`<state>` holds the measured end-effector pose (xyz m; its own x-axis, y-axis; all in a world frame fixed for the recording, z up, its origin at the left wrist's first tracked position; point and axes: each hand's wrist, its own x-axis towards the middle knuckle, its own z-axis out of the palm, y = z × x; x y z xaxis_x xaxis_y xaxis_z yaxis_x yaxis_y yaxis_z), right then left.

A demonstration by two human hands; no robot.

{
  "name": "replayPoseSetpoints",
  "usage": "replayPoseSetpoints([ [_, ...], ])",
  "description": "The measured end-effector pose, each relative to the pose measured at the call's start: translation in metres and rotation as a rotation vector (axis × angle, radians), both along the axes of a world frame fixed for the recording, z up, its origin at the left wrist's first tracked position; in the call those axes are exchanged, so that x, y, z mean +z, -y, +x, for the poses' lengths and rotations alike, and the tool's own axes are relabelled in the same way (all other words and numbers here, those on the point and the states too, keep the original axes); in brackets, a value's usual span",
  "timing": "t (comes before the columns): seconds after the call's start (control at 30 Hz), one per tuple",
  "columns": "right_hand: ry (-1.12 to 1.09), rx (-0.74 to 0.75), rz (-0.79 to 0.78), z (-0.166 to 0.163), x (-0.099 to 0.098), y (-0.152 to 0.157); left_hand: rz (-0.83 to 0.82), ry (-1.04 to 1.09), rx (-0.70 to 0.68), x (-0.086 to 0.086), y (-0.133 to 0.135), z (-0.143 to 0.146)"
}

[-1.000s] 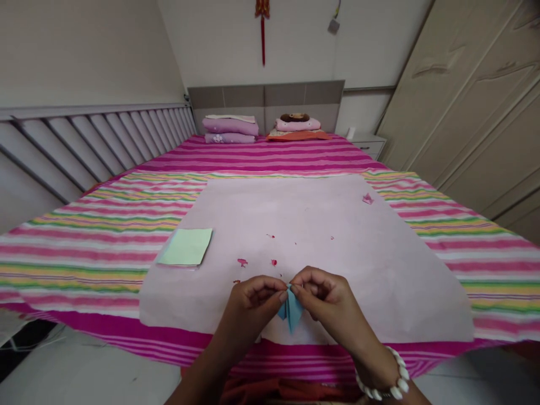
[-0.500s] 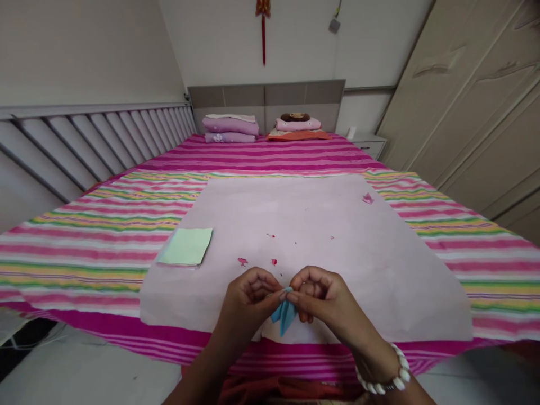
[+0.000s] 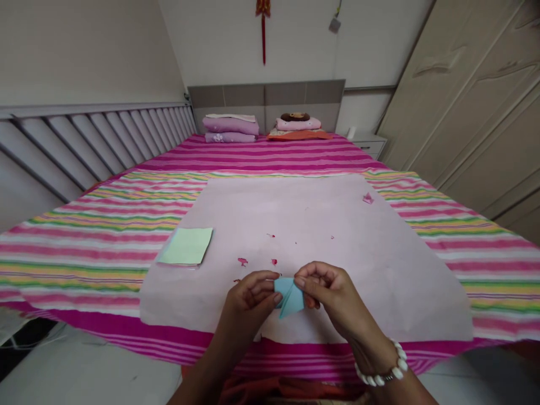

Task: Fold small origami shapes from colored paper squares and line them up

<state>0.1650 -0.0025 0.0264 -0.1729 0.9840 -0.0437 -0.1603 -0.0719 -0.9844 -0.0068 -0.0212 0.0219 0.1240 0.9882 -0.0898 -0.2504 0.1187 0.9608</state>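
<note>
A small folded piece of blue paper (image 3: 291, 295) is held between both hands, just above the near part of a large pale sheet (image 3: 379, 270). My left hand (image 3: 252, 298) pinches its left edge between thumb and fingers. At the upper right corner, my right hand (image 3: 327, 287) grips the paper with thumb and forefinger; a white beaded bracelet circles that wrist. The paper shows a diagonal fold with a pointed flap hanging down. The other fingers of both hands are curled in.
A stack of square paper (image 3: 187, 246), light green on top, lies at the left of the sheet. Small red scraps (image 3: 242, 261) are scattered mid-sheet. A little pink folded paper (image 3: 368, 198) sits at the far right. Folded bedding (image 3: 231, 126) rests by the headboard (image 3: 242, 95).
The blue paper has turned from a narrow, downward-pointing shape to a wider, flatter face towards me. My hands have moved slightly apart, still holding it.
</note>
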Motion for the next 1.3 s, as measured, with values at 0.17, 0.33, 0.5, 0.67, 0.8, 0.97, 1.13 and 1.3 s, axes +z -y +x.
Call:
replayPoseSetpoints([
  [0.17, -0.018, -0.037, 0.012, 0.000, -0.001, -0.001, 0.020, -0.023, 0.077, -0.004, 0.003, 0.001],
  [0.33, -0.034, -0.075, 0.000, -0.002, -0.003, -0.002, 0.144, -0.157, 0.059, -0.010, 0.004, 0.000],
  [0.5, -0.049, -0.112, 0.011, 0.001, -0.007, -0.003, 0.130, -0.151, 0.000, -0.008, 0.006, -0.002],
  [0.67, -0.070, -0.124, 0.029, 0.000, -0.007, -0.003, 0.209, -0.139, 0.016, -0.011, 0.006, 0.000],
  [0.8, -0.078, -0.140, 0.042, -0.002, -0.007, -0.003, 0.107, -0.072, 0.083, -0.010, 0.005, 0.003],
  [0.97, -0.083, -0.147, 0.059, -0.002, -0.008, -0.003, 0.058, -0.105, 0.114, -0.004, 0.005, 0.003],
  [1.13, -0.072, -0.146, 0.060, -0.003, -0.008, -0.002, 0.028, -0.149, 0.137, -0.003, 0.005, 0.002],
  [1.3, -0.051, -0.158, 0.057, -0.003, -0.007, -0.003, -0.039, -0.160, 0.118, 0.000, 0.006, 0.004],
])
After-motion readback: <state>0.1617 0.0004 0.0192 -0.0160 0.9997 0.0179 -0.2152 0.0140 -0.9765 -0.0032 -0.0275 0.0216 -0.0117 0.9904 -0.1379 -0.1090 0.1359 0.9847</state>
